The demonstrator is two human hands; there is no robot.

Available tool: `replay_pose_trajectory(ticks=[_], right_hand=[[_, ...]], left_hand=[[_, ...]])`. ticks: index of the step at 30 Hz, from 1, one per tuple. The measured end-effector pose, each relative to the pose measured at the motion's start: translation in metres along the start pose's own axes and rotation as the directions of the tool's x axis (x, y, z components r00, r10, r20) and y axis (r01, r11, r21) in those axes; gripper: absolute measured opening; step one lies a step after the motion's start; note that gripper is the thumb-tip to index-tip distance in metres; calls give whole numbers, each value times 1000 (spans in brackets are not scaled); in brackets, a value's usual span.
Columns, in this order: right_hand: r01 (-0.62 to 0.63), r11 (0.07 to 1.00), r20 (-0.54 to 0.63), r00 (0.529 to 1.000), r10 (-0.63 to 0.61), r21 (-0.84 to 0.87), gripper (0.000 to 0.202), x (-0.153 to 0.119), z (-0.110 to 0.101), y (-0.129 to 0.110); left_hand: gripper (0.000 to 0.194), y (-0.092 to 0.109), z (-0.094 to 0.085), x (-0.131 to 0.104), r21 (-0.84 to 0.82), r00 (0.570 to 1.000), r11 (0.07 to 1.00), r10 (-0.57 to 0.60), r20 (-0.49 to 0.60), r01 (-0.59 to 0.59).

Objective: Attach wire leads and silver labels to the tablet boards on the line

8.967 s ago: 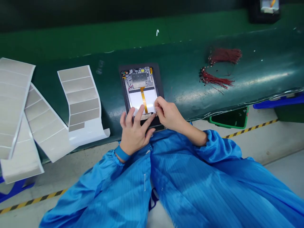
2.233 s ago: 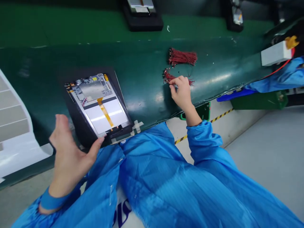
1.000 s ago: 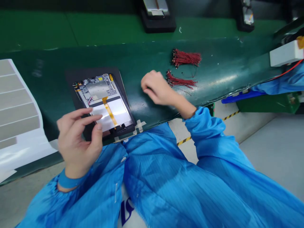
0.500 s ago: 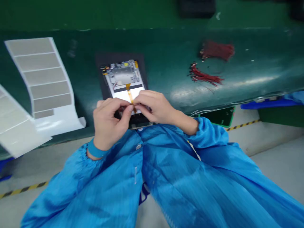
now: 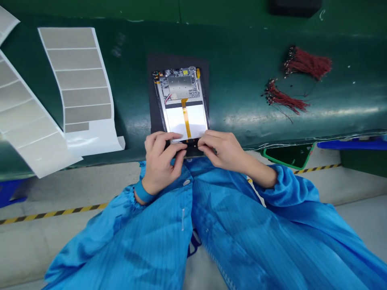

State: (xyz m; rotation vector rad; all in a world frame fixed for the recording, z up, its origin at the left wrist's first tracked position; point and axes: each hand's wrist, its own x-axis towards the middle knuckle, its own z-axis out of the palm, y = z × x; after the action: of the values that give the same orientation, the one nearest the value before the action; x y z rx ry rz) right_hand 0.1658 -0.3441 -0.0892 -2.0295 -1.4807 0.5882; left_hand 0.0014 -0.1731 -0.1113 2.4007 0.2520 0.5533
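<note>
An opened tablet [image 5: 173,119] lies on a dark mat, its circuit board [image 5: 179,85] at the far end and an orange ribbon cable [image 5: 186,121] running down its white panel. At the tablet's near left corner is my left hand [image 5: 163,159], thumb and index fingertip close together over the black lower strip [image 5: 191,147]. My right hand [image 5: 222,150] is at the near right corner, thumb and bent fingers pressed together on the strip's other end. Whatever sits between the fingertips of either hand is too small to make out.
Sheets of grey labels [image 5: 81,76] lie on the green tabletop [image 5: 236,80] at left. Two bundles of red wires [image 5: 311,64] are at right. A black box [image 5: 294,7] stands at the back. A green-rimmed tray [image 5: 287,156] shows below the table's front edge.
My hands have drawn apart from the middle of the ribbon cable to the tablet's two near corners. The cable now shows uncovered along the panel. The view has shifted left.
</note>
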Motion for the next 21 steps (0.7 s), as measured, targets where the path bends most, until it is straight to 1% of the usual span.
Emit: replay_pose_trajectory(ticks=[2,4,6,9,11,14,17,21], right_hand=[[13,998,-2,1000,-13,60,20,-1,-3,-4],[27,995,-29,999,-24,100,18,-2,-4,-6],[43,988,-90,995,-30,146,14,-3,-2,-6],[90,974,-217,975,-43,210,11,-5,4,0],[114,970,-261,964,-56,214,12,-7,7,7],[119,977,-228,971,-77,177,13,-9,10,16],[114,987,-146,985,-97,115,15,-10,11,21],[73,995,-53,996,-69,63,18,-8,11,22]], left_hand=[[14,5,4,3,-1,1000,1000,15,9,-14],[9,9,7,7,-5,1000,1000,16,6,-16],[6,12,8,12,-18,1000,1000,20,-13,-20],[6,12,9,14,-30,998,998,54,-29,-55],[12,10,10,13,-17,997,998,66,-27,-66],[20,6,9,8,22,997,997,69,-30,-68],[16,3,7,4,48,996,996,81,-45,-78],[16,2,6,0,64,994,993,98,-47,-95]])
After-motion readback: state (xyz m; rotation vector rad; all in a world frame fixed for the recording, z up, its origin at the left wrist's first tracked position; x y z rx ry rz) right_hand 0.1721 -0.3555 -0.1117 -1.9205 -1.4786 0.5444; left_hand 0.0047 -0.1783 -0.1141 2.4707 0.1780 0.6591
